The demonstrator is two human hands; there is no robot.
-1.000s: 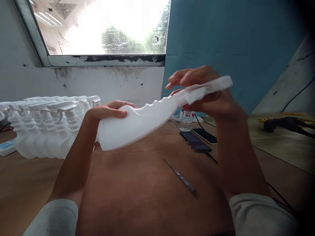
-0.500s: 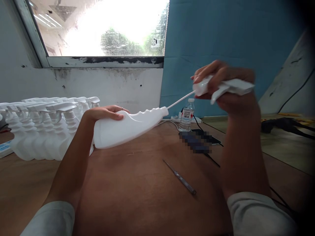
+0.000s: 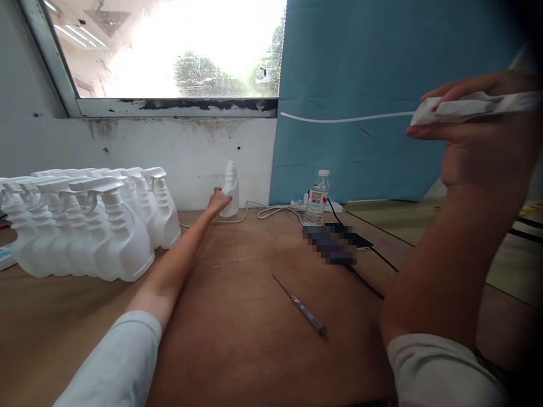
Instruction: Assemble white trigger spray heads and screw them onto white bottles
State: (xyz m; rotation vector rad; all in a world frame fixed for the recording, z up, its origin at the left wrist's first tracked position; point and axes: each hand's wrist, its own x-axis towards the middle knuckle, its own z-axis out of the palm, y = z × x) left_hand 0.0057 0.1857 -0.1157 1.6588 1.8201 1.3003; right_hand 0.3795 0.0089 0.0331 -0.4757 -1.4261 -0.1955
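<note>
At the back of the table, near the wall, my left hand grips a white plastic bottle without a top. The bottle stands upright, its ribbed neck bare. Raised at the upper right, my right hand is closed around a white trigger sprayer head. From the head a thin white dip tube sticks out to the left, in front of the blue sheet. Rows of white spray bottles with trigger heads on stand at the left, beside my left forearm.
A screwdriver-like tool lies on the brown table. Behind it are a clear water bottle, a blurred-out dark object, a black phone-like device and white cables. A window and blue sheet are behind.
The dip tube has come out of the bottle. My right hand has moved right and up with the sprayer head; my left hand has carried the bottle to the table's back and set it upright.
</note>
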